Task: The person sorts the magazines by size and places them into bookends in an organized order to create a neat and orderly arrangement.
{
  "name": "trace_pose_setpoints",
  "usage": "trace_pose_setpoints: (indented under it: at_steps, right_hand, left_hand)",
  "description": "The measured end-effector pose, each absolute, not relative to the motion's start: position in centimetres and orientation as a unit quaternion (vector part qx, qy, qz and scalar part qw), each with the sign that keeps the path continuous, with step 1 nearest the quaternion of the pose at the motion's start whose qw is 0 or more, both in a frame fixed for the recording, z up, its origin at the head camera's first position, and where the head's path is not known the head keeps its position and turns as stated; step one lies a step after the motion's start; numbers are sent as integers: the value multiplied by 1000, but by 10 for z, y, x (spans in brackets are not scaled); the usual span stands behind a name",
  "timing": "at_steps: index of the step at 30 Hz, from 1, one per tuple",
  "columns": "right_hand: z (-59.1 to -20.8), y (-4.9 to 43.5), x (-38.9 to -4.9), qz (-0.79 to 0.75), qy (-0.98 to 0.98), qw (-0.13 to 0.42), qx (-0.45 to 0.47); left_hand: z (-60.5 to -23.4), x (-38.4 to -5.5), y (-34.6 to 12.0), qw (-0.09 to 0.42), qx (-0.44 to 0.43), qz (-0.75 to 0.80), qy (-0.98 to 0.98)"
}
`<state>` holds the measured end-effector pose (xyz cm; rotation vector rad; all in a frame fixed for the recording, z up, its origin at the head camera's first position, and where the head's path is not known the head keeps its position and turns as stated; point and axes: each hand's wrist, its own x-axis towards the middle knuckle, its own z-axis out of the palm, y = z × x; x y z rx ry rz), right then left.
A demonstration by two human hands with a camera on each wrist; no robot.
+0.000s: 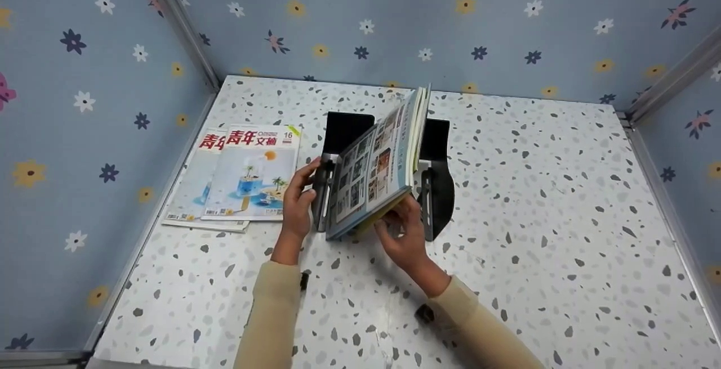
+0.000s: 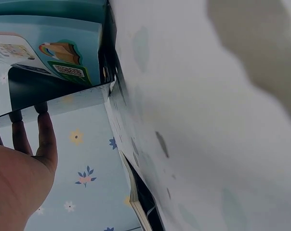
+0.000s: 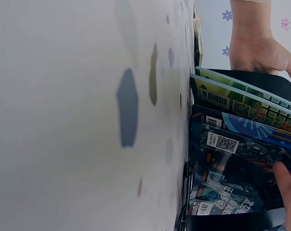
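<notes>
Several magazines (image 1: 388, 149) lean to the right in a black expandable book rack (image 1: 348, 125), between its two upright ends. My left hand (image 1: 297, 205) is at the rack's left end. In the left wrist view its fingers (image 2: 46, 139) reach straight up to the black end plate (image 2: 44, 86), beside a light blue magazine (image 2: 54, 45). Bent at the front of the stack, my right hand (image 1: 406, 236) has its fingertips at the magazines' lower right edge, thumb apart. In the right wrist view, one finger (image 3: 283, 180) touches a dark magazine cover (image 3: 218, 168); green magazines (image 3: 232, 98) stand behind it.
Two overlapping magazines (image 1: 250, 180) with a beach picture lie flat on the table, left of the rack. The speckled white table (image 1: 541, 234) is enclosed by flowered blue panels (image 1: 394, 25) at the back and both sides.
</notes>
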<state>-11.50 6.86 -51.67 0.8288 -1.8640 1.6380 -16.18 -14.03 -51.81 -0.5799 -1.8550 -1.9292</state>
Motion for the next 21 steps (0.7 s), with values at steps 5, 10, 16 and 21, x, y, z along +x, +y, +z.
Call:
trace_pose_setpoints:
  at_steps: [5, 10, 16, 21]
  right_hand:
    - [-517, 68, -115, 595, -696, 276, 291]
    - [-517, 67, -117, 580, -705, 303, 274]
    - [-535, 71, -127, 566, -721, 315, 245]
    - [-537, 71, -131, 542, -743, 328, 215]
  left_hand:
    - [-518, -162, -141, 208, -212, -687, -663]
    - [-517, -163, -141, 208, -218, -689, -660]
    - [-518, -162, -141, 191, -197, -696, -664]
    - [-519, -162, -141, 187, -194, -697, -665]
